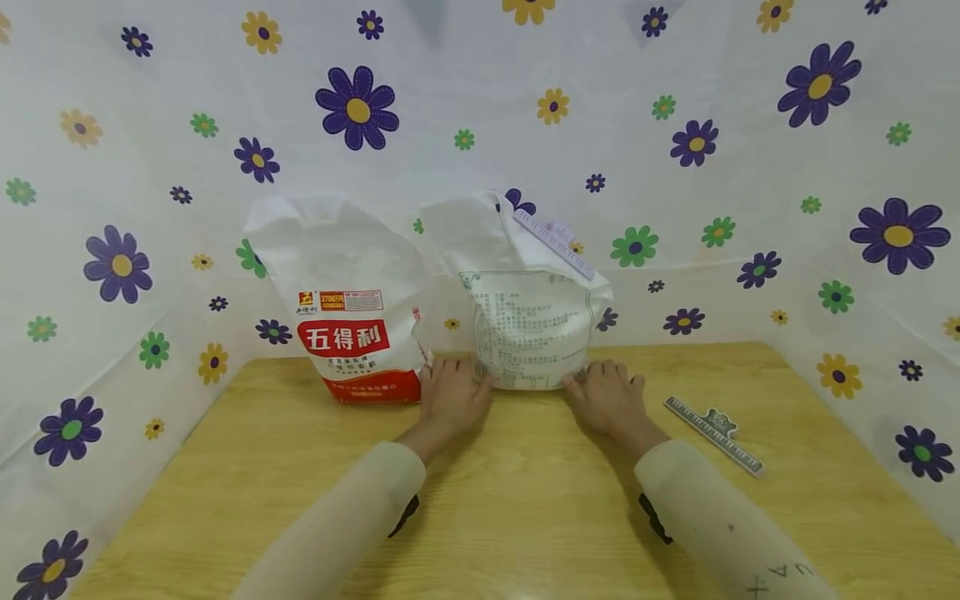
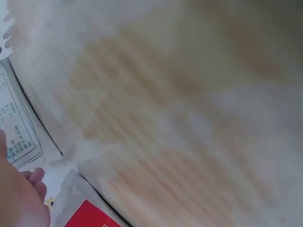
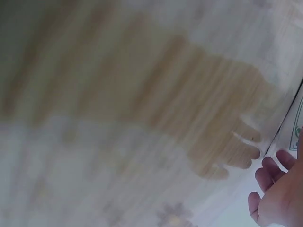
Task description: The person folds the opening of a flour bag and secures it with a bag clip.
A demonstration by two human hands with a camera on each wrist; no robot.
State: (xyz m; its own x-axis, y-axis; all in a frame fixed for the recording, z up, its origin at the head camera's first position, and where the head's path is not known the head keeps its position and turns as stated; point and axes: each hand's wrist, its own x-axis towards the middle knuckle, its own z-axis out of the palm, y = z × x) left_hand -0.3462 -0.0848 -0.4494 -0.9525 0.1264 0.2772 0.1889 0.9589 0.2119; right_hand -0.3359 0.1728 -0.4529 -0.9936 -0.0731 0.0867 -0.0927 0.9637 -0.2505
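Note:
A white flour bag (image 1: 532, 333) with dense printed text stands upright near the back of the table, its folded top slanting down to the right. Along that fold sits a pale purple ruler-like clip (image 1: 555, 243). My left hand (image 1: 455, 396) touches the bag's lower left corner. At the lower right corner rests my right hand (image 1: 609, 396), thumb toward the bag's front. In the right wrist view the right hand (image 3: 279, 194) shows loosely spread fingers. Part of the left hand (image 2: 21, 194) shows in the left wrist view, beside the printed bag (image 2: 16, 123).
Left of the hands stands another white flour bag (image 1: 352, 300) with red labels, close to my left hand. A grey ruler-like clip (image 1: 712, 433) lies on the wooden table (image 1: 517, 517) at right. A flower-patterned cloth (image 1: 480, 100) encloses the back and sides.

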